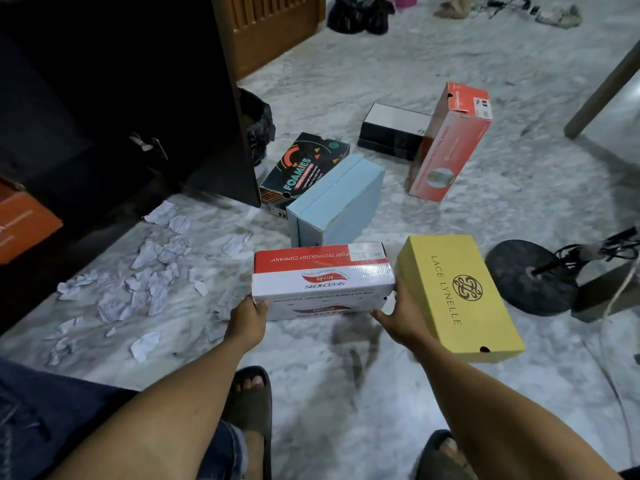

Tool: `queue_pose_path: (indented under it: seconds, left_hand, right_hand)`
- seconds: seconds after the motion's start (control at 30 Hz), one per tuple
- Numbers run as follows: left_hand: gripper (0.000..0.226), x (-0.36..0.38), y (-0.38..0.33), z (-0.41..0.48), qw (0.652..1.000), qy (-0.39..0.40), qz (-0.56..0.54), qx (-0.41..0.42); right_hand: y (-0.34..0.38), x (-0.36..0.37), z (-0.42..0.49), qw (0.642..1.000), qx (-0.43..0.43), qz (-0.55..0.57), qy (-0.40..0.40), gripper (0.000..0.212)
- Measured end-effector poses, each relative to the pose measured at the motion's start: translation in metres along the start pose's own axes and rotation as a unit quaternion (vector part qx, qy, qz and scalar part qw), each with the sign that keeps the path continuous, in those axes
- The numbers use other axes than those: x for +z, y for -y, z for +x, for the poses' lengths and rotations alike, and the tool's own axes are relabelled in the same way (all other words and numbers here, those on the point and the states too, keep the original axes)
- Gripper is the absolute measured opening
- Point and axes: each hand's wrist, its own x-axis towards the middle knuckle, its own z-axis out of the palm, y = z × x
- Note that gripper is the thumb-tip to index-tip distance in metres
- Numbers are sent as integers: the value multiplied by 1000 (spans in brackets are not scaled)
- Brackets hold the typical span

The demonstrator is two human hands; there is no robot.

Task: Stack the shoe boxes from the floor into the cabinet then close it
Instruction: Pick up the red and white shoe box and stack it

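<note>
A white and red shoe box (322,278) is held just above the marble floor between both hands. My left hand (247,320) grips its left end and my right hand (398,315) grips its right end. Right beside it lies a yellow box (457,296). Behind stand a light blue box (337,199), a black patterned box (304,168), a black and white box (394,131) and a red box (450,140) leaning upright. The dark cabinet (104,98) stands open at the left, with an orange box (24,220) on its low shelf.
Torn paper scraps (149,271) litter the floor in front of the cabinet. A round black stand base (530,275) with cables sits at the right. A black bag (258,126) lies by the cabinet door, and a wooden door (273,29) is behind. My sandalled feet are below.
</note>
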Motion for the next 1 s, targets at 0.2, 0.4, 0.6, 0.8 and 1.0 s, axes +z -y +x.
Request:
queue_pose_path:
  seconds: [0.2,0.4,0.6,0.8,1.0]
  left_hand:
    - [38,-4,-11,-3,998,-65,-22,0]
    - [48,-3,-23,-18,994,-34,-97,39]
    - [95,2,-12,-22,994,63,-2,85]
    - [128,6,-8,-24,987,117,19,108]
    - [141,13,18,-10,986,134,-18,101]
  right_hand:
    - [-2,-8,-19,999,-42,-14,-12,111]
    - [2,-21,-41,999,-25,21,-32,145]
    - [-13,-24,-50,999,20,28,-1,153]
    - [-28,-20,-61,999,39,-4,23,158]
    - [-34,-18,-47,996,87,22,17,161]
